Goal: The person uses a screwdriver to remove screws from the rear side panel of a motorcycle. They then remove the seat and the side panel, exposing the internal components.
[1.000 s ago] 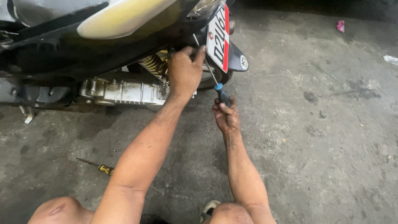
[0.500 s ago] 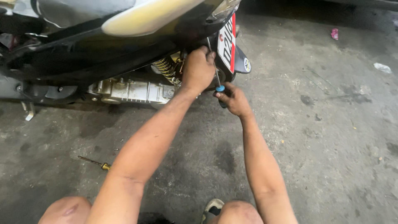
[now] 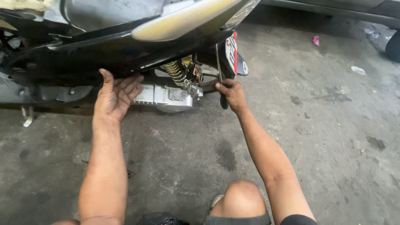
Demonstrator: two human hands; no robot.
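Note:
A black scooter [image 3: 108,50] with a cream tail panel [image 3: 183,18] stands across the top of the head view. My left hand [image 3: 114,96] is flat, fingers spread, pressed against the lower edge of the black side panel. My right hand [image 3: 231,93] grips a screwdriver [image 3: 219,71] whose shaft points up toward the scooter's rear, beside the gold shock spring [image 3: 175,71] and the red-and-white plate [image 3: 232,52]. The grey engine casing [image 3: 164,96] sits between my hands.
Stained concrete floor [image 3: 325,137] spreads to the right. My knee [image 3: 241,200] is at the bottom centre. A side stand [image 3: 28,116] hangs at left. Small litter [image 3: 316,40] lies at the back, and a dark tyre [image 3: 393,48] shows at the right edge.
My left hand left the rear by the plate and moved left onto the black side panel. The view shifted, and the screwdriver on the floor is out of sight.

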